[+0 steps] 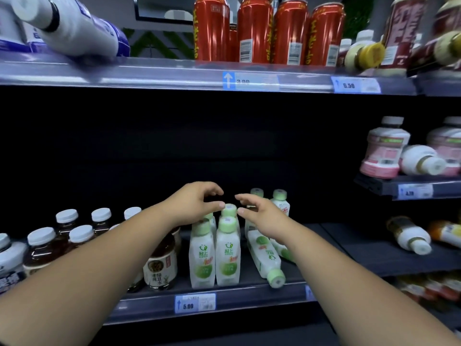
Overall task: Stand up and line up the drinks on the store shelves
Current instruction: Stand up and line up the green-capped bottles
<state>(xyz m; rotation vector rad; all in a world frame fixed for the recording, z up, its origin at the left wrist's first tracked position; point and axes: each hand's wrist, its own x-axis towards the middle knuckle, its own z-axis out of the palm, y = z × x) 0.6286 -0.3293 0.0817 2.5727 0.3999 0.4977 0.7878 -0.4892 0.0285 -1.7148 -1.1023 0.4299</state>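
Drinks standing: green-capped bottles [227, 255] stand in rows on the lower shelf [249, 292]. Brown tea bottles [159, 265] at their 9 o'clock and red cans [254, 31] at 12 o'clock are upright too.
Drinks left: a fallen green-capped bottle [264, 258] lies at their 3 o'clock. A white bottle [74, 28] at 10 o'clock of my view and a yellow-capped bottle [364, 54] at 2 o'clock also lie tipped.
Progress: I judge it under halfway.
Left grip [199, 201]: released, fingers loosely curved, thumb tip near a rear cap [229, 209]; I cannot tell if it touches.
Right grip [259, 213]: released, grasping nothing, fingertips just beside that cap.
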